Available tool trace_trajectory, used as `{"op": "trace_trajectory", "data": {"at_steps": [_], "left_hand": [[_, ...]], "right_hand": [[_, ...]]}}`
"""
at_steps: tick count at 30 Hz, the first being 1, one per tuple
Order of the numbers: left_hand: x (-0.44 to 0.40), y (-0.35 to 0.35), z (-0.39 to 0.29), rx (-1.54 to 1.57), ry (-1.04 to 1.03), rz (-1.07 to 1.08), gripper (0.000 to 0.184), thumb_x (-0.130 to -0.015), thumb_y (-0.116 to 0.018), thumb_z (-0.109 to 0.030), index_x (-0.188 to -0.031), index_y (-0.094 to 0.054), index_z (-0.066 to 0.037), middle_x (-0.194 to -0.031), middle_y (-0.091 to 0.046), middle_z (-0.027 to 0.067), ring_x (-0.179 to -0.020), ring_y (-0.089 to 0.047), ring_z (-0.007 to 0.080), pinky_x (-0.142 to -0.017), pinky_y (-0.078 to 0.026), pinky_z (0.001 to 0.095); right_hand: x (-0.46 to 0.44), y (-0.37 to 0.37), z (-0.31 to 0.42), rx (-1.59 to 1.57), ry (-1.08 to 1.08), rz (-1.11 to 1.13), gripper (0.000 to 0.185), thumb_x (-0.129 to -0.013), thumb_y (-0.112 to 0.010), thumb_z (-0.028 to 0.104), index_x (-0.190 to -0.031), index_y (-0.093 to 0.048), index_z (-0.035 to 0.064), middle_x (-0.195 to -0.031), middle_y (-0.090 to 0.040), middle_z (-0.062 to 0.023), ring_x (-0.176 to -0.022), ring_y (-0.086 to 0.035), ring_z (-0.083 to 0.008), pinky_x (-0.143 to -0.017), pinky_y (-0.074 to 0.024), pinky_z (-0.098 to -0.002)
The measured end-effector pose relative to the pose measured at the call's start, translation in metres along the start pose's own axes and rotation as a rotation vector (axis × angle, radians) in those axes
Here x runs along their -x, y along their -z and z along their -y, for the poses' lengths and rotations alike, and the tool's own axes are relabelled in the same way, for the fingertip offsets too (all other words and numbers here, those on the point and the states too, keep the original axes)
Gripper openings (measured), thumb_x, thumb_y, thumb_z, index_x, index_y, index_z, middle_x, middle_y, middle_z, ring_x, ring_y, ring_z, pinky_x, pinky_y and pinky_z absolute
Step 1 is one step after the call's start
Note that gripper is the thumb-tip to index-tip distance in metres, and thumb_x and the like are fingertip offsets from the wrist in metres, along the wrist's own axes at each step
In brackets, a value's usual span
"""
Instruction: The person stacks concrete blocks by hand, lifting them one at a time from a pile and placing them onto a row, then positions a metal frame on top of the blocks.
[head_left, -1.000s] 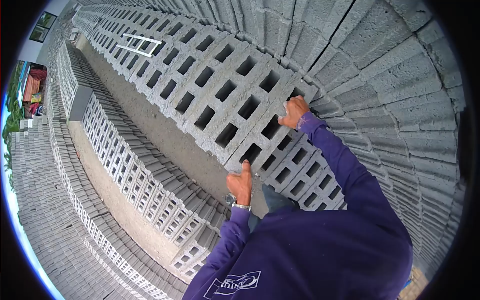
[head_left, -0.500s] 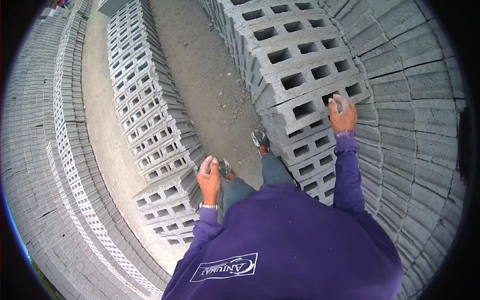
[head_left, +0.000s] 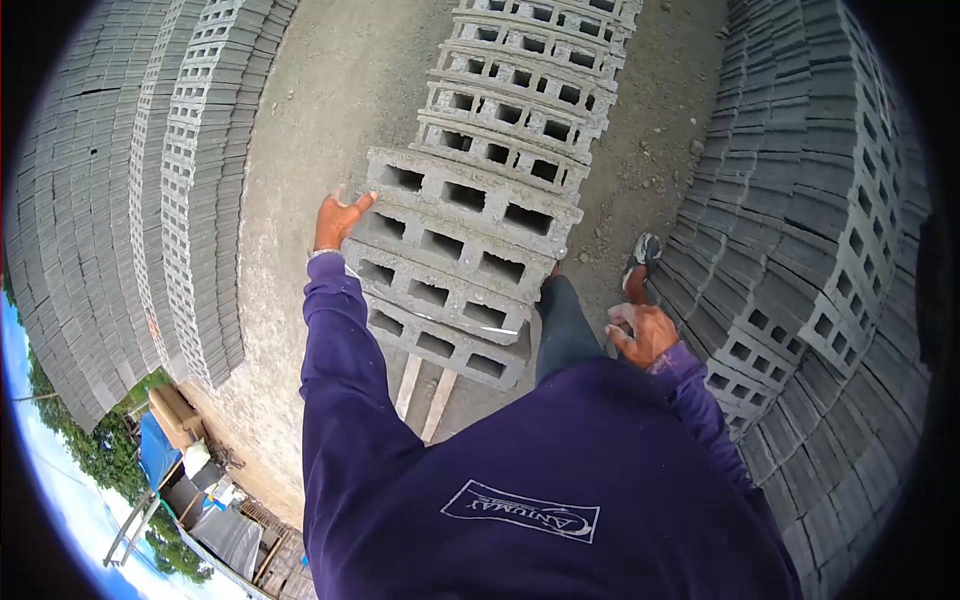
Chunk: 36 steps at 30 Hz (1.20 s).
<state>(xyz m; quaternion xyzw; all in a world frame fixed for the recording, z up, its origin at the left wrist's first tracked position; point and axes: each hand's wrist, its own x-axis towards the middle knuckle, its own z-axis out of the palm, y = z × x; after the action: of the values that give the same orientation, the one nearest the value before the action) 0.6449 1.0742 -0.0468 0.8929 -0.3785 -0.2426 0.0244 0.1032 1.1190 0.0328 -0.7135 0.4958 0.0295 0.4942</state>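
Purple cloth covers my chest and both arms, my sweatshirt (head_left: 480, 440) carrying a white printed logo (head_left: 525, 510). On the right, my right hand (head_left: 643, 335) has its fingers loosely curled and holds nothing; it is beside my trouser leg (head_left: 565, 325), apart from the blocks. Two pale slats (head_left: 438, 405) show at the near end of the middle row. Just ahead, a grey hollow block (head_left: 432, 187) lies in that row, its three openings facing up. My left hand (head_left: 340, 220) is open at the block's left end, thumb and finger spread; I cannot tell whether the fingertip touches it. More blocks (head_left: 548, 62) run on to the far end. Bare ground (head_left: 320, 110) lies left of them, then long stacks (head_left: 190, 150); other stacks (head_left: 765, 175) rise on the right. Farthest left are a blue tarp (head_left: 158, 448) and trees (head_left: 100, 462).
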Motion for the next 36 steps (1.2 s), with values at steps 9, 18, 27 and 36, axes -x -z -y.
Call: {"op": "trace_trajectory", "data": {"at_steps": [9, 18, 27, 36], "left_hand": [[-0.054, -0.028, -0.036, 0.015, 0.004, 0.343, 0.09, -0.066, -0.082, -0.044, -0.128, -0.051, 0.012, -0.125, -0.059, 0.0272, -0.116, -0.059, 0.0322, -0.096, -0.047, 0.0373], [-0.026, -0.023, -0.054, -0.01, -0.133, 0.113, 0.051, -0.064, -0.078, -0.03, -0.087, -0.066, 0.013, -0.089, -0.069, 0.0264, -0.083, -0.069, 0.0354, -0.076, -0.052, 0.0428], [0.154, 0.0, -0.181, -0.267, -0.22, -0.298, 0.044, -0.063, -0.072, -0.031, -0.078, -0.067, 0.01, -0.077, -0.066, 0.0304, -0.077, -0.066, 0.0447, -0.072, -0.05, 0.0476], [0.283, -0.012, -0.251, -0.02, -0.309, -0.178, 0.033, -0.067, -0.074, -0.018, -0.087, -0.069, 0.008, -0.08, -0.071, 0.0214, -0.071, -0.068, 0.0298, -0.07, -0.052, 0.0406]], "right_hand": [[-0.078, -0.029, 0.039, 0.033, 0.025, -0.145, 0.028, -0.084, -0.065, 0.026, -0.095, -0.063, 0.0005, -0.085, -0.067, -0.02, -0.083, -0.065, -0.0393, -0.078, -0.0508, -0.045], [-0.138, -0.079, 0.05, 0.084, -0.141, -0.211, 0.061, -0.09, -0.052, 0.054, -0.095, -0.068, -0.0048, -0.089, -0.068, -0.0231, -0.091, -0.06, -0.0363, -0.09, -0.0432, -0.0435], [-0.136, -0.08, 0.014, -0.318, -0.566, -0.374, 0.069, -0.073, -0.064, 0.06, -0.086, -0.071, -0.0074, -0.09, -0.068, -0.0255, -0.096, -0.059, -0.0366, -0.094, -0.0394, -0.0403], [0.004, 0.003, -0.044, -0.533, -0.556, -0.46, 0.051, -0.071, -0.072, 0.044, -0.081, -0.07, -0.0061, -0.087, -0.068, -0.026, -0.094, -0.062, -0.0382, -0.097, -0.0404, -0.0401]]}}
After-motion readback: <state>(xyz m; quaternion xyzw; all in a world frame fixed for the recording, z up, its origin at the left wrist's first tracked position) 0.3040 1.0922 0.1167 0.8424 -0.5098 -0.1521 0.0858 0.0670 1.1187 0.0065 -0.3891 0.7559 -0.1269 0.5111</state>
